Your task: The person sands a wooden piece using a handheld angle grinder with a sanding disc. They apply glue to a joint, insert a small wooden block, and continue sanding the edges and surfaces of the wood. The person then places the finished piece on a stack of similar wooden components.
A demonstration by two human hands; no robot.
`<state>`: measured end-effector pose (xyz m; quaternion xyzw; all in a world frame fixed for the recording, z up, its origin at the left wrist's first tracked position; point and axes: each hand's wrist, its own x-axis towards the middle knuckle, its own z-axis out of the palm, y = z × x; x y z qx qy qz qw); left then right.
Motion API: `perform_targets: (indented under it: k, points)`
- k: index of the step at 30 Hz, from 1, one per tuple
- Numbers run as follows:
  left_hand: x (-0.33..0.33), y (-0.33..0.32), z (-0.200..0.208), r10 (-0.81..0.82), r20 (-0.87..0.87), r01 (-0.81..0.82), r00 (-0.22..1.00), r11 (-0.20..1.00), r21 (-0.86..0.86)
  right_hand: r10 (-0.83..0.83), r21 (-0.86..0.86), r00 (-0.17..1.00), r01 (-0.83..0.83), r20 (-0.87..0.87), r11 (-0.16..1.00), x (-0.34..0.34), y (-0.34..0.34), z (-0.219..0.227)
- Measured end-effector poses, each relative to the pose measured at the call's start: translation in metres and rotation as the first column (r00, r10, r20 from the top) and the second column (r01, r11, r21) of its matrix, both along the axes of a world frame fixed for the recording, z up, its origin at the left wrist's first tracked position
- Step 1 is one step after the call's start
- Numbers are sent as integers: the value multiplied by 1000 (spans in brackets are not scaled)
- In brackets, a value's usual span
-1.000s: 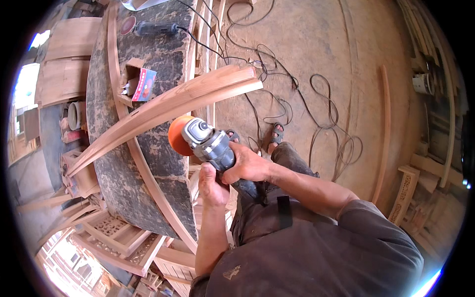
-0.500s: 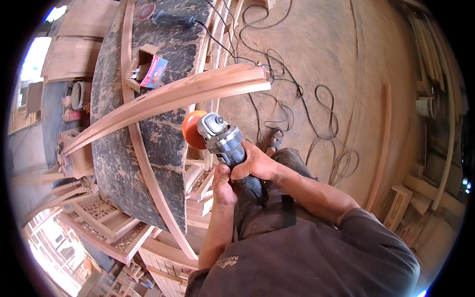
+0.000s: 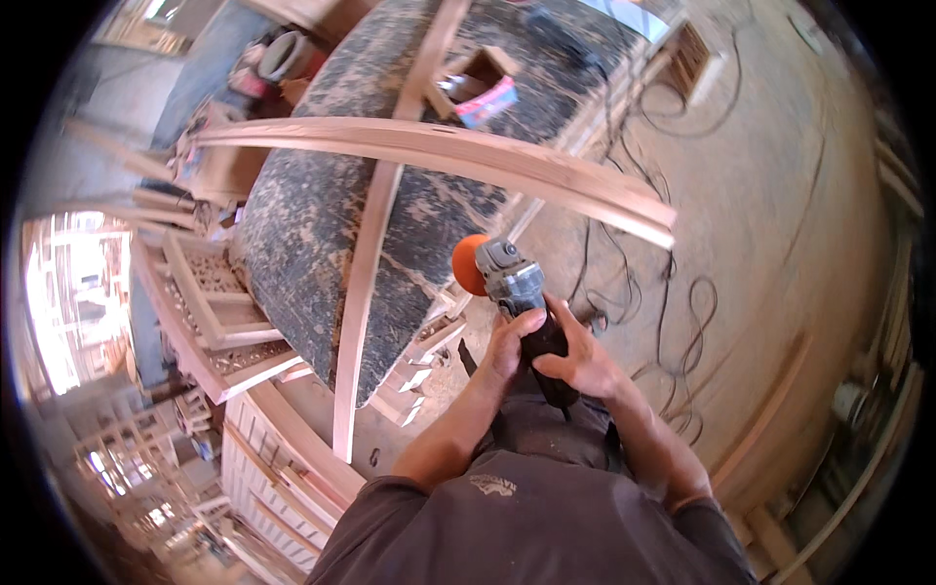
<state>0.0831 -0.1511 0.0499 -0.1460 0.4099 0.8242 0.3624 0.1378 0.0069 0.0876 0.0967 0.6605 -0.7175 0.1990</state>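
Observation:
An angle grinder with an orange disc is in front of my body, at the near edge of a dark, scuffed board. My left hand is closed round the side of its body, thumb on top. My right hand grips the black handle part from the other side. Beyond the grinder, a long curved wooden rail lies across the board, its right end jutting past the edge. The disc appears apart from the rail. Under the rail runs a second wooden strip.
An opened cardboard box and another corded power tool sit on the board's far part. Dark cables loop over the floor at right. Carved wooden frames stand at left, a slatted wooden panel nearer me.
The view has turned, and the rail now slopes down to the right. Grinder and hands show further right and lower. The disc is farther from the rail, and my left hand wraps more of the grinder.

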Motion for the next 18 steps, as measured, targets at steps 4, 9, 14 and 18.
perform_targets:
  k: [4, 9, 14, 18]
  points:
    - [-31, -38, -18, 162, -1, -159, 987, 969, -188, -92, 68, 989, 84, 120, 994, 6, -5, -29]
    - [-98, -112, 35, 451, 4, -420, 892, 834, -358, -173, 625, 957, 283, -232, 728, -33, 22, -32]
    - [-184, -218, -30, 397, -277, -445, 875, 436, -782, 84, 858, 927, 299, -364, 418, -121, 53, -48]
    - [-229, -302, -64, 367, -277, -388, 888, 273, -880, 220, 960, 951, 170, -219, 222, -164, 46, -46]
